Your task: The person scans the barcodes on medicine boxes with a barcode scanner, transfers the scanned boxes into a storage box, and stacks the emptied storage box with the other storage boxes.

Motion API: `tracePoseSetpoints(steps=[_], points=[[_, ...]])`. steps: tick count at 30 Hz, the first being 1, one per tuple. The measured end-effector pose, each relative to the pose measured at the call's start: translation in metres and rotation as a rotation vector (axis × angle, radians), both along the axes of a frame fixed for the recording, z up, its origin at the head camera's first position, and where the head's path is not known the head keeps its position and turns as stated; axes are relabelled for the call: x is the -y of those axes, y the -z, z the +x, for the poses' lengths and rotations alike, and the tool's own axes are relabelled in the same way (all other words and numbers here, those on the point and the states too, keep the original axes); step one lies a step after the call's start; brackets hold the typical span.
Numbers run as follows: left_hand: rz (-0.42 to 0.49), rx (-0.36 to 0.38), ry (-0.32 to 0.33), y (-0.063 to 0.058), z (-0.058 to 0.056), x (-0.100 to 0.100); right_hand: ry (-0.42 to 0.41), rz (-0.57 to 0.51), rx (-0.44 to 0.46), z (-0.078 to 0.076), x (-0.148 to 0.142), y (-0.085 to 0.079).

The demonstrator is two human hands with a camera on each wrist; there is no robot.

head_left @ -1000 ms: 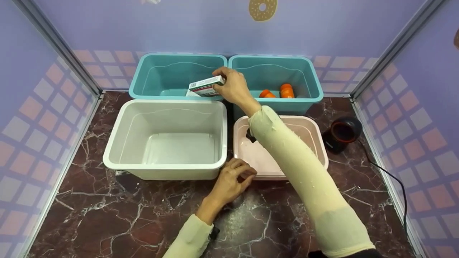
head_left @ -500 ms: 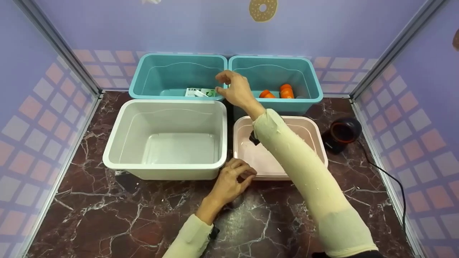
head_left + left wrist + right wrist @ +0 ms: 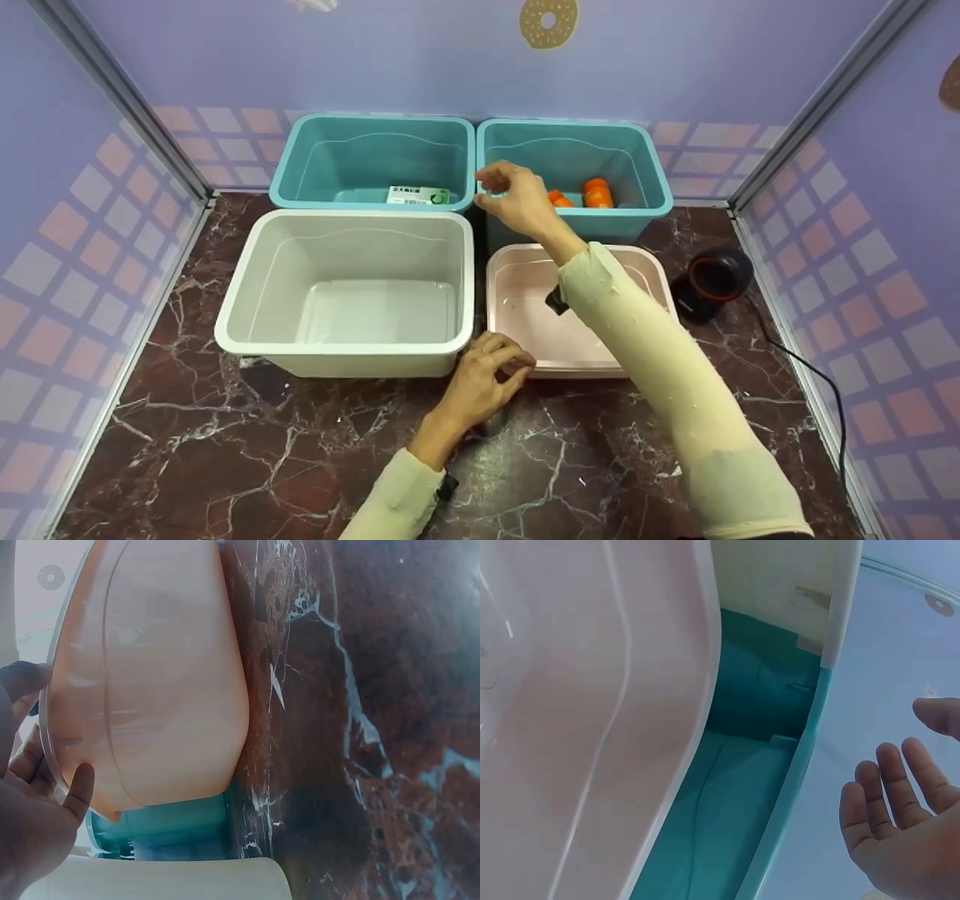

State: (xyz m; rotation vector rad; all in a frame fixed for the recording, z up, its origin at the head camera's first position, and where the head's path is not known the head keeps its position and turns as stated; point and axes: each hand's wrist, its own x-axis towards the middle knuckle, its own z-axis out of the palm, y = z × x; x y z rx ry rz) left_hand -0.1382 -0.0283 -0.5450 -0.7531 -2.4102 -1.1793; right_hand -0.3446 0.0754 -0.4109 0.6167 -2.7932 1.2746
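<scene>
My left hand (image 3: 480, 379) is at the near left corner of the pink bin (image 3: 551, 330), its thumb and fingers curled about the rim. In the left wrist view, the fingertips straddle the rim and one finger (image 3: 79, 791) shows against the outer wall. Holding nothing, my right hand (image 3: 521, 201) hovers over the left edge of the right teal bin (image 3: 652, 169), fingers loosely bent. Two orange bottles (image 3: 598, 193) lie in that bin, one partly behind the hand. A white and green box (image 3: 418, 195) lies in the left teal bin (image 3: 300, 150).
A large white bin (image 3: 345, 350) stands in front of the left teal bin, beside the pink one. To the far right sits a black scanner-like device (image 3: 712, 281) with a cable (image 3: 814, 367). Tiled-pattern walls (image 3: 97, 247) enclose the marble-look table (image 3: 300, 450).
My right hand let go of a box in the left teal bin, then drew back to the right, over the right teal bin's edge. My left hand has stayed in place.
</scene>
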Motion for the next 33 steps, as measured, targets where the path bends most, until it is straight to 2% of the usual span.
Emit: tracePoseSetpoints(steps=[18, 24, 29, 33], points=[[-0.014, 0.029, 0.008, -0.001, -0.001, 0.0, -0.016, -0.079, 0.053, 0.016, -0.039, 0.005], [0.0, 0.025, 0.014, 0.0, 0.0, 0.0, -0.02, -0.12, 0.044, 0.022, -0.053, 0.007], [0.005, 0.011, 0.012, -0.001, 0.0, 0.0, -0.019, -0.118, 0.014, 0.027, -0.064, 0.009], [-0.003, 0.013, 0.008, -0.001, 0.0, 0.0, -0.006, -0.124, 0.022, 0.03, -0.073, 0.011]])
